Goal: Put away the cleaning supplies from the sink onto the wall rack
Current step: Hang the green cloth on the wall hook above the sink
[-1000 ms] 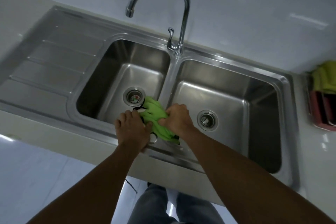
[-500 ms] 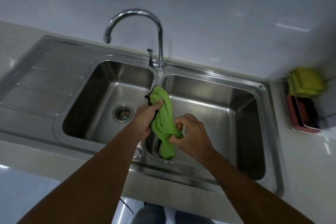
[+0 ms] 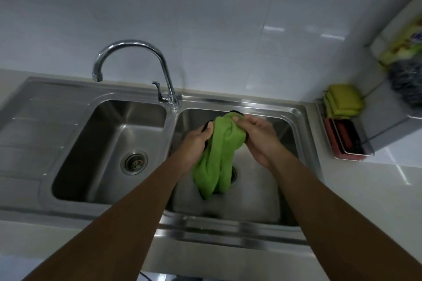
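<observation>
A bright green cloth [image 3: 215, 162] with a dark edge hangs bunched over the right basin of the steel double sink [image 3: 296, 116]. My left hand [image 3: 196, 143] grips its upper left part. My right hand [image 3: 255, 134] pinches its top right corner. The cloth's lower end dangles free and hides part of the right drain. At the right, a wire wall rack [image 3: 347, 143] holds yellow-green sponges [image 3: 342, 102] and a reddish item below them.
A curved chrome faucet [image 3: 134, 59] rises between the basins, spout over the left basin with its drain [image 3: 134, 162]. A ribbed drainboard [image 3: 38, 125] lies far left. A blurred shelf with a dark scrubber [image 3: 404, 82] sits at the upper right. White tiled wall behind.
Both hands lifted the green cloth from the sink's front edge and carried it right, over the right basin. My view tilted up and right, bringing the rack further in.
</observation>
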`<action>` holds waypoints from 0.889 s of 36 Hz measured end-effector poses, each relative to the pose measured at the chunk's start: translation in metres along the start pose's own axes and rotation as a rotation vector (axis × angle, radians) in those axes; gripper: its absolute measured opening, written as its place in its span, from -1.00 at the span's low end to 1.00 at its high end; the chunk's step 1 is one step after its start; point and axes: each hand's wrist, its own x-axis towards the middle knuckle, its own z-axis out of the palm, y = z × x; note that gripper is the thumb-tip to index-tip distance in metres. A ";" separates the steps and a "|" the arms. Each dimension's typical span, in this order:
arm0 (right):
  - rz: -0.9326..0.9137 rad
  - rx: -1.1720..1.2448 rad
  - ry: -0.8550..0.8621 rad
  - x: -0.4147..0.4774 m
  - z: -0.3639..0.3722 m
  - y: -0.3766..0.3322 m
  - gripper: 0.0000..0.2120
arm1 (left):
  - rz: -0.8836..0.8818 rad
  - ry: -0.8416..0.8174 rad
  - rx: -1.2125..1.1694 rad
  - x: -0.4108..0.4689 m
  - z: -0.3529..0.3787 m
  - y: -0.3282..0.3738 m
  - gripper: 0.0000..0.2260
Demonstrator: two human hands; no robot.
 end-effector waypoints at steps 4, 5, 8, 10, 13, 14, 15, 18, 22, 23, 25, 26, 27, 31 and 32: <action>-0.164 -0.037 0.228 0.004 -0.002 -0.015 -0.92 | 0.025 0.126 0.043 0.001 0.000 -0.002 -0.67; -0.211 -0.043 0.258 0.004 -0.004 -0.018 -0.93 | 0.028 0.170 0.026 0.001 -0.002 -0.003 -0.67; -0.364 -0.093 0.271 0.002 -0.008 -0.024 -0.97 | -0.010 0.200 -0.039 0.004 -0.005 -0.003 -0.76; -0.441 -0.145 0.227 0.002 -0.008 -0.026 -0.95 | -0.037 0.157 -0.107 0.006 -0.006 0.001 -0.80; -0.498 -0.223 0.132 0.002 -0.005 -0.031 -0.92 | -0.072 0.044 -0.189 0.007 0.001 0.013 -0.72; -0.509 -0.248 0.094 0.002 -0.003 -0.034 -0.91 | -0.085 -0.016 -0.214 0.008 0.004 0.019 -0.70; -0.522 -0.270 0.059 0.001 -0.001 -0.036 -0.90 | -0.095 -0.079 -0.231 0.008 0.008 0.026 -0.69; -0.565 -0.312 0.002 0.000 0.003 -0.044 -0.88 | -0.080 -0.213 -0.314 0.011 0.015 0.045 -0.56; -0.601 -0.401 0.050 0.002 -0.003 -0.056 -0.86 | 0.030 -0.122 -0.412 0.020 0.018 0.062 -0.58; -0.603 -0.435 0.082 0.003 -0.007 -0.058 -0.85 | 0.047 -0.096 -0.422 0.023 0.018 0.065 -0.58; -0.601 -0.513 0.154 0.005 -0.014 -0.060 -0.83 | 0.055 -0.049 -0.428 0.027 0.018 0.071 -0.58; -0.598 -0.544 0.175 0.006 -0.017 -0.060 -0.84 | 0.052 -0.032 -0.427 0.029 0.018 0.075 -0.58; -0.592 -0.562 0.180 0.007 -0.019 -0.059 -0.85 | 0.051 -0.026 -0.425 0.030 0.020 0.079 -0.59; -0.644 -0.558 0.115 0.009 -0.018 -0.058 -0.93 | 0.034 -0.118 -0.350 0.031 0.029 0.093 -0.54; -0.662 -0.552 0.095 0.010 -0.017 -0.059 -0.91 | 0.039 -0.128 -0.336 0.031 0.032 0.096 -0.53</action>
